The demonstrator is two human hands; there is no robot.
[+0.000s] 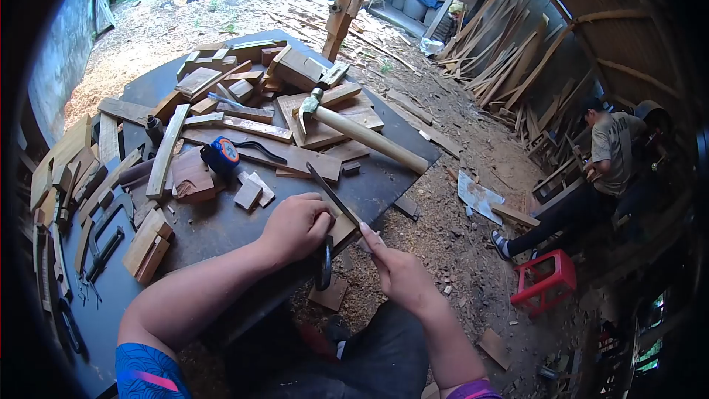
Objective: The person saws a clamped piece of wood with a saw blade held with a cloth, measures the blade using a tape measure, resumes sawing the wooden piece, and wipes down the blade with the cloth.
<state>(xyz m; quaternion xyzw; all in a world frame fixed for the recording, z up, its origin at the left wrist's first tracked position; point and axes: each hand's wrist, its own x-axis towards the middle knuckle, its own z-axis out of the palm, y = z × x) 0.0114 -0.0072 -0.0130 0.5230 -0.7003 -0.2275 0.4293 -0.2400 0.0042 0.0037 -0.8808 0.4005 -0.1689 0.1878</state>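
Observation:
My right hand (402,273) is closed around the near end of a long dark file (334,193), its index finger stretched along the tool. The file slants up and away over a small flat piece of wood (342,230) at the table's near edge. On that piece of wood, my left hand (295,227) is curled closed, its fingertips partly hidden. Just below my left hand, a black clamp (324,264) hangs at the table edge. Beyond the file's tip lies a hammer (354,130) with a pale wooden handle, its head on stacked wood blocks.
A blue tape measure (220,154) and two small wood blocks (255,191) lie on the dark table (214,233). Offcuts crowd its far side. On the left lies another clamp (103,251). A red stool (544,281) and a co-worker (614,148) are at the right.

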